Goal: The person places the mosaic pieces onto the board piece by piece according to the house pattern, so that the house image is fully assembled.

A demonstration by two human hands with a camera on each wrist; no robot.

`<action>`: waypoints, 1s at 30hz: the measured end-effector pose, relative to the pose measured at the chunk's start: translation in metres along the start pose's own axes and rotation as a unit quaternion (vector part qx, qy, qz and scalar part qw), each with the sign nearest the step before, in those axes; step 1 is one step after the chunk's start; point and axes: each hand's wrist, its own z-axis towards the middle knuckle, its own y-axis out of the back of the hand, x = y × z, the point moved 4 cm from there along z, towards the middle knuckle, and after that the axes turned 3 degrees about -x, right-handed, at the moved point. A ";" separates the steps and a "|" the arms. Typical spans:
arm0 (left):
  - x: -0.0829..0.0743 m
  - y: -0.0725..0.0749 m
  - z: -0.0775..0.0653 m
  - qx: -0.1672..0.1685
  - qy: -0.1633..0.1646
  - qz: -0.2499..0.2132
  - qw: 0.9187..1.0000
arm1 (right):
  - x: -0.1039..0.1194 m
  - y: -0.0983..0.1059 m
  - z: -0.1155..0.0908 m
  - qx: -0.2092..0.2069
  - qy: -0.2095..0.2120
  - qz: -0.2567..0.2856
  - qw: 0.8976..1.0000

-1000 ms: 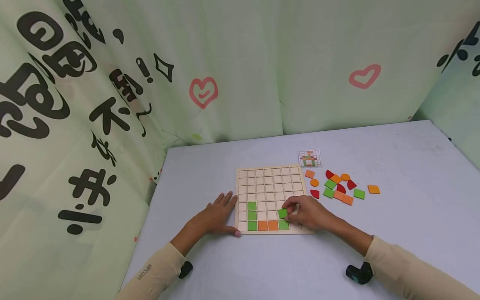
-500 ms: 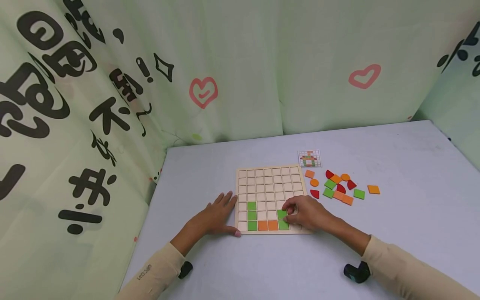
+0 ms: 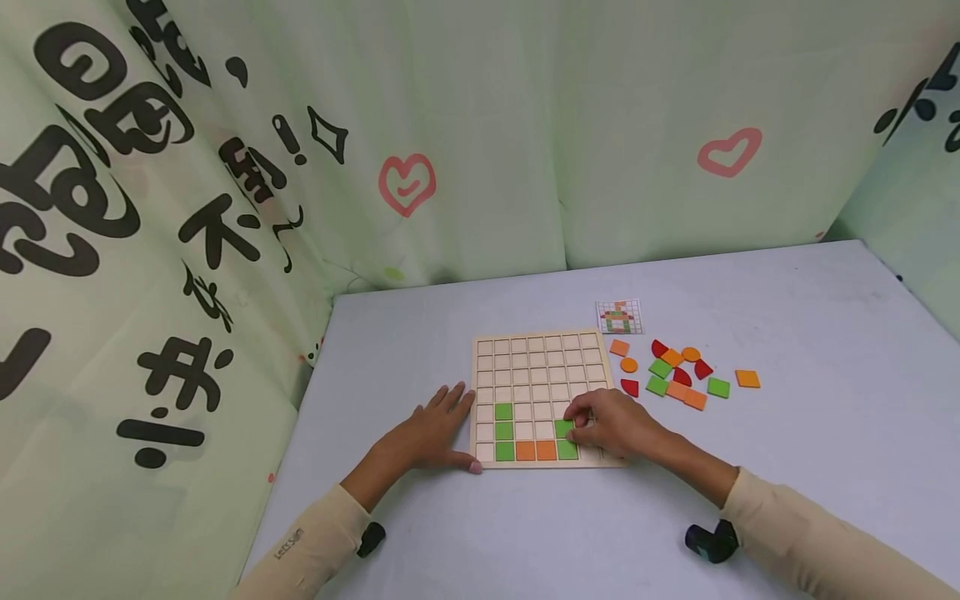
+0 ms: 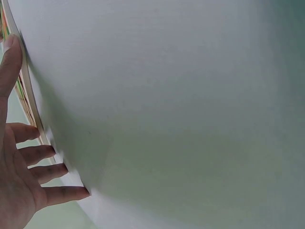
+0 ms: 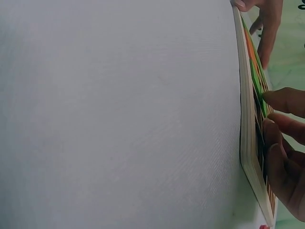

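Note:
A wooden grid board [image 3: 555,342] lies on the table. Its lower cells hold a column of green tiles [image 3: 504,432] at left, two orange tiles [image 3: 536,451] along the bottom and a green tile [image 3: 567,450] at their right end. Just above that one, my right hand [image 3: 617,423] pinches another green square tile [image 3: 562,429] between thumb and fingertips, low over its cell. In the right wrist view the right-hand fingers [image 5: 286,102] are at the board's surface. With fingers spread, my left hand [image 3: 435,435] rests at the board's left edge, the thumb on its lower corner.
Right of the board lie several loose pieces: green squares [image 3: 718,388], orange squares [image 3: 747,379], orange circles [image 3: 628,365] and red quarter-rounds [image 3: 702,369]. A small pattern card [image 3: 619,317] sits behind them on the white table [image 3: 420,317]. A printed curtain [image 3: 480,125] hangs behind.
The green tile in my right hand has come down slightly from a tilt to lie level over its cell. The right forearm shifts a little left. My left hand stays put.

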 end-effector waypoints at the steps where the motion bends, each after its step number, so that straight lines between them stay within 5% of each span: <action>1: 0.000 0.000 0.000 0.000 0.000 0.000 1.000 | 0.000 0.000 0.000 -0.002 0.001 -0.001 1.000; 14: 0.001 0.000 0.001 0.002 0.002 0.002 1.000 | -0.001 0.001 0.001 -0.002 0.009 -0.004 1.000; 20: 0.000 0.000 0.001 0.002 0.002 0.005 1.000 | -0.005 0.005 -0.002 0.008 0.051 0.021 0.998; 30: 0.000 -0.001 0.001 0.002 0.006 0.004 1.000 | -0.032 0.026 -0.006 0.044 0.063 0.062 0.995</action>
